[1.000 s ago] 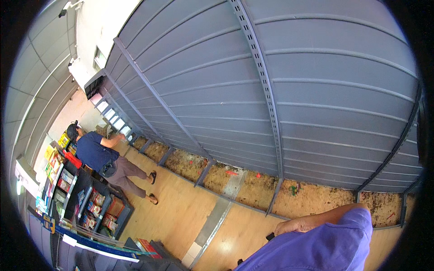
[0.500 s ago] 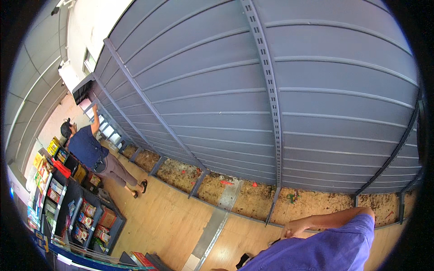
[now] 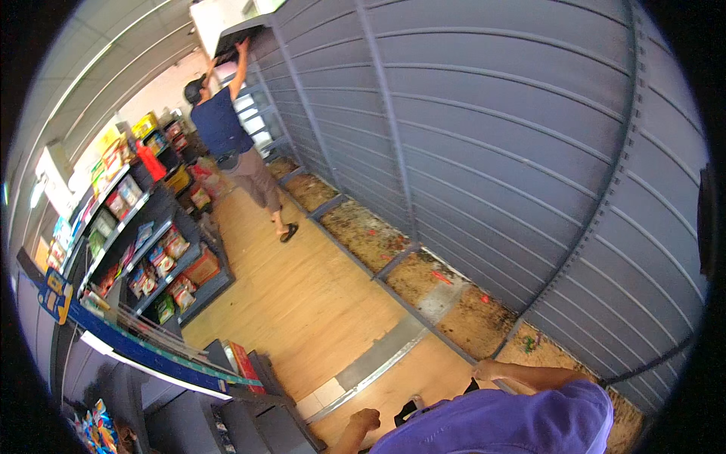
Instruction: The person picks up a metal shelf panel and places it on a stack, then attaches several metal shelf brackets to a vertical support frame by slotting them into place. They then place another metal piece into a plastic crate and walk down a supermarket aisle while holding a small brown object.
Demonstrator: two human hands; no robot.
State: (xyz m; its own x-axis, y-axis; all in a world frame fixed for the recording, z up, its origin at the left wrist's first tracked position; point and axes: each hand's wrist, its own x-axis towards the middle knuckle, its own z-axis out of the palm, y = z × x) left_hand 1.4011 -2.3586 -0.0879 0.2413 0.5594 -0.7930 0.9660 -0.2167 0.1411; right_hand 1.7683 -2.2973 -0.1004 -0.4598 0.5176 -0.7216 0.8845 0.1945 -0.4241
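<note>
My left hand (image 3: 366, 420) hangs low at the bottom, left of my purple shirt (image 3: 507, 420). Its fingers are curled and nothing shows in them. With the elbow bent out, my right hand (image 3: 490, 369) is in front of my body, its fingers folded in and no object visible in it. In the picture it overlaps the base rail (image 3: 423, 321) of a tall grey metal shelving unit; whether it touches the rail I cannot tell. The unit's back panel (image 3: 484, 144) rises on the right, with no shelves on it. Dirt and small red scraps (image 3: 442, 278) lie inside the base frame.
Farther along, a co-worker in a dark shirt (image 3: 221, 125) reaches both arms up to a dark panel (image 3: 240, 38) at the unit's end. Stocked shelves (image 3: 159, 257) line the left. A grey low shelf (image 3: 283, 431) stands near me. Wood-look floor (image 3: 295, 280) lies between.
My view has swung left, so the unit slides rightward. My left hand has come into clear view. The co-worker now has both arms visibly raised to the panel.
</note>
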